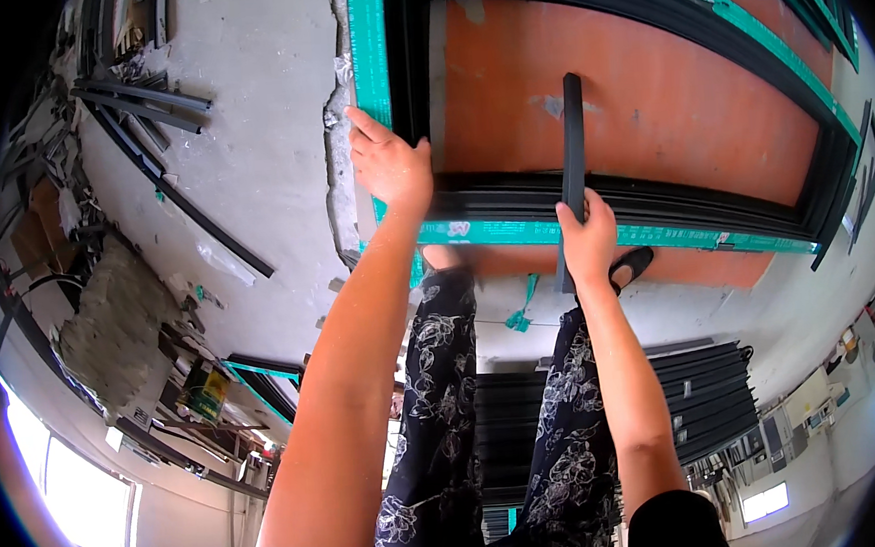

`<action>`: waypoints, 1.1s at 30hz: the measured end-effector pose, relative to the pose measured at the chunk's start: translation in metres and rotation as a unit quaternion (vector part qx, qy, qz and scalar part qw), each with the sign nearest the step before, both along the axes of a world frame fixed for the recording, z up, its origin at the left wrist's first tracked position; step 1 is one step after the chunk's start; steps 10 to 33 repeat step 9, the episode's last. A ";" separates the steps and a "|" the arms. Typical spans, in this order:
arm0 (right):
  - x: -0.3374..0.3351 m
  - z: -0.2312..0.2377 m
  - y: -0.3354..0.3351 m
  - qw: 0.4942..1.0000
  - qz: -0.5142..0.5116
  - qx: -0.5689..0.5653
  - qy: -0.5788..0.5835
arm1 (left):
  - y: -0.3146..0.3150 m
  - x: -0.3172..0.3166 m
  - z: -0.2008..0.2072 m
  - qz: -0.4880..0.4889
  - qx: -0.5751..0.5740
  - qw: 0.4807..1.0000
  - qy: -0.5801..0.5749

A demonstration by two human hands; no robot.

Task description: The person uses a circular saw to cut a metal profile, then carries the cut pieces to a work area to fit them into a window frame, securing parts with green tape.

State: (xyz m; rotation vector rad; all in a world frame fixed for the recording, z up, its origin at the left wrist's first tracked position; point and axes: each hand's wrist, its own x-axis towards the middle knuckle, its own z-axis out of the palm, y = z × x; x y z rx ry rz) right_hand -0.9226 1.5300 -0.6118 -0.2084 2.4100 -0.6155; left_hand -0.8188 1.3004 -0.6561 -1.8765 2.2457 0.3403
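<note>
A large black window frame (513, 205) with green protective film along its outer edges lies flat in front of me, over a reddish-orange board (686, 83). My left hand (391, 166) rests on the frame's near left corner, thumb and fingers spread over its edge. In my right hand (590, 236) is a straight dark strip (572, 115), gripped near its lower part. The strip crosses the frame's near side, and its far end reaches over the board. Fingers under the strip are partly hidden.
Black profile offcuts (146, 96) and a long curved strip (188, 209) lie on the grey floor at left, beside a scrap heap (39, 147). A green film scrap (520, 319) lies near my feet. Stacked dark profiles (696, 398) stand behind my legs.
</note>
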 end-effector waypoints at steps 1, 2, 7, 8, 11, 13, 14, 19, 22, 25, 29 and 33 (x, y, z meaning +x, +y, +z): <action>-0.006 -0.004 -0.003 0.999 0.028 0.031 0.001 | -0.001 0.001 0.000 0.000 0.010 1.000 0.006; -0.009 -0.005 -0.003 0.997 0.057 0.061 0.002 | -0.002 0.004 0.000 -0.006 0.017 0.999 0.036; -0.001 0.018 -0.041 0.969 0.159 0.012 0.192 | -0.012 0.011 0.010 0.031 0.094 0.994 0.051; 0.006 0.014 -0.052 0.985 0.137 -0.042 0.096 | -0.015 0.012 0.010 0.029 0.102 0.992 0.073; 0.015 0.006 -0.066 0.989 0.115 -0.095 0.001 | -0.019 0.012 0.009 0.027 0.112 0.989 0.097; 0.015 0.006 -0.066 0.989 0.115 -0.095 0.001 | -0.019 0.012 0.009 0.027 0.112 0.989 0.097; 0.015 0.006 -0.066 0.989 0.115 -0.095 0.001 | -0.019 0.012 0.009 0.027 0.112 0.989 0.097; 0.015 0.006 -0.066 0.989 0.115 -0.095 0.001 | -0.019 0.012 0.009 0.027 0.112 0.989 0.097; 0.015 0.006 -0.066 0.989 0.115 -0.095 0.001 | -0.019 0.012 0.009 0.027 0.112 0.989 0.097; 0.015 0.006 -0.066 0.989 0.115 -0.095 0.001 | -0.019 0.012 0.009 0.027 0.112 0.989 0.097; 0.015 0.006 -0.066 0.989 0.115 -0.095 0.001 | -0.019 0.012 0.009 0.027 0.112 0.989 0.097; 0.015 0.006 -0.066 0.989 0.115 -0.095 0.001 | -0.019 0.012 0.009 0.027 0.112 0.989 0.097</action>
